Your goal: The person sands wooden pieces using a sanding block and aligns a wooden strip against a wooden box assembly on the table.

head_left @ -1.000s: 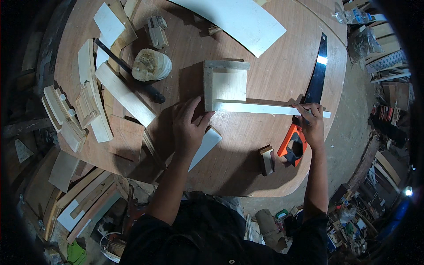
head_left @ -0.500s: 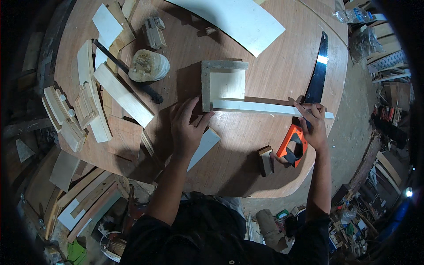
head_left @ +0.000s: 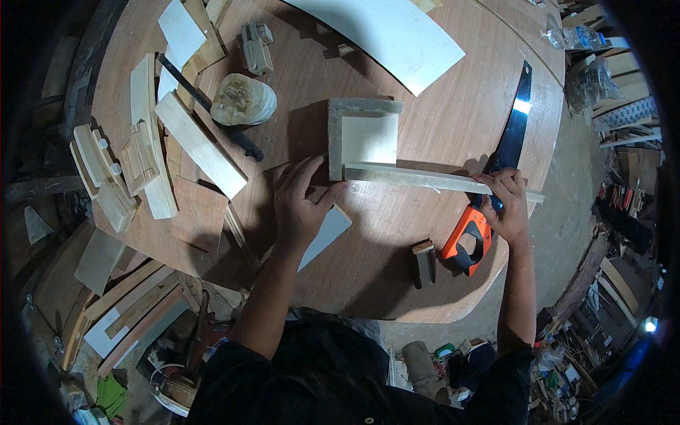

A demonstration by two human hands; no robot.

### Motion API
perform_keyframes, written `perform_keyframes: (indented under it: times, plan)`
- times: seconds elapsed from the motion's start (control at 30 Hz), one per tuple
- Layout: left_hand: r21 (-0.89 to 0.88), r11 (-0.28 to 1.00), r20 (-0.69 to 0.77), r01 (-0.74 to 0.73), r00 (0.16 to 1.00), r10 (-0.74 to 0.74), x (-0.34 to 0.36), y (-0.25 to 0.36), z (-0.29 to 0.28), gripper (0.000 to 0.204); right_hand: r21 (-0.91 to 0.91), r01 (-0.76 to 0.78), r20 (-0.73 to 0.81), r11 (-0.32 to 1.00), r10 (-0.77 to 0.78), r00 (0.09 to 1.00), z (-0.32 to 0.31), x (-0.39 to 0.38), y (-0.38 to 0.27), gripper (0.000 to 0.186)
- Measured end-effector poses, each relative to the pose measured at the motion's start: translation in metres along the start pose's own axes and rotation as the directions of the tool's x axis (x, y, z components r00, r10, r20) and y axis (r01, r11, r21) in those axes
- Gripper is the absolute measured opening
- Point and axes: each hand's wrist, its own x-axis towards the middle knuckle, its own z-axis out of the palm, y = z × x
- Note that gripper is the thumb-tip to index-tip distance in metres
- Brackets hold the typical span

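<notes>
A small box-like piece (head_left: 335, 134) lies mid-table, with grey wooden edges along its left and far sides and a pale panel inside. My left hand (head_left: 301, 212) grips its near left corner, fingers along the left side and thumb at the near end. A long thin wood strip (head_left: 418, 178) lies across the near side, its left end meeting that corner and its right part reaching well past the box. Near that far end, my right hand (head_left: 508, 209) pinches the strip. Beneath the strip and right hand lies a handsaw (head_left: 516, 131) with an orange and black handle.
A small wooden block (head_left: 425, 263) stands near the front edge. Left are a hammer (head_left: 185, 81), a whitish tub (head_left: 244, 100) and several wood pieces (head_left: 202, 145). A large white panel (head_left: 397, 42) lies at the back. A white offcut (head_left: 326, 235) sits beside my left forearm.
The strip has rolled slightly, its bright white face now duller, and its right end sits a little lower. My right hand moved with it; my left stays at the corner. The whole view shifted slightly.
</notes>
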Motion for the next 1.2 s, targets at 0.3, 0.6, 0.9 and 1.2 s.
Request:
perform_keyframes:
  times: [0.3,0.6,0.9,1.2]
  plan:
    - [-0.103,0.992,0.008,0.071,0.997,-0.071,-0.002,-0.003,0.004,0.053,0.047,0.001,-0.003,0.999,-0.001,1.0,0.008,0.006,0.004,0.04]
    - [0.076,0.997,-0.022,-0.032,0.999,0.034,0.0,0.003,0.001,0.052,0.054,0.016,0.037,0.998,-0.018,0.999,0.014,0.009,0.009,0.04]
    - [0.085,0.996,-0.034,-0.039,0.999,0.042,0.0,0.001,0.003,0.049,0.064,0.001,0.041,0.998,-0.003,0.999,0.015,0.012,0.008,0.04]
    - [0.107,0.989,-0.037,-0.102,0.994,0.107,0.0,-0.002,0.002,0.047,0.033,0.02,0.037,0.999,-0.021,0.999,0.012,0.01,0.007,0.04]
